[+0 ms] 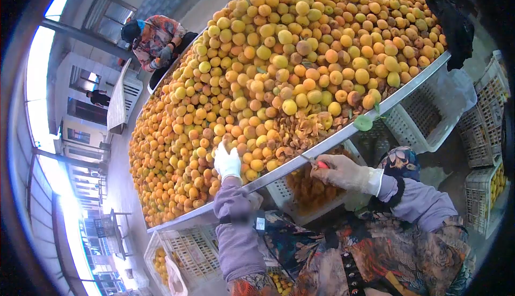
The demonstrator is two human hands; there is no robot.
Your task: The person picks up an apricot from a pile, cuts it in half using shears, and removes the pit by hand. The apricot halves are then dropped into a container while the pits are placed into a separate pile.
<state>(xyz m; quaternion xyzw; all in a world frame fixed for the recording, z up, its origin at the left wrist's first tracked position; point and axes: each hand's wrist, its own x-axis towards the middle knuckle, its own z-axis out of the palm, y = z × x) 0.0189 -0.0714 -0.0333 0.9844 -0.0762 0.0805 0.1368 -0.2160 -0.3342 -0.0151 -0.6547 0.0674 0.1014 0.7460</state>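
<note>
A large heap of apricots [214, 97] covers a metal-edged table. My left hand [228, 163], in a white glove, reaches over the rim into the heap. Its fingers are stretched out and apart among the apricots; no fruit is clearly held. My right hand [343, 172], in a soiled glove, grips a small knife [322, 164] by its red handle. The thin blade points left, close to the table rim [289, 166]. Split, brownish apricot pieces [300, 129] lie on the table just beyond the knife.
Below the rim, a white crate [281, 193] holds brown apricot pulp. Other plastic crates [188, 250] stand at lower left, and more crates [480, 129] are stacked at right. Black plastic [453, 27] hangs from the table's far right corner. Another person [155, 41] sits across the heap.
</note>
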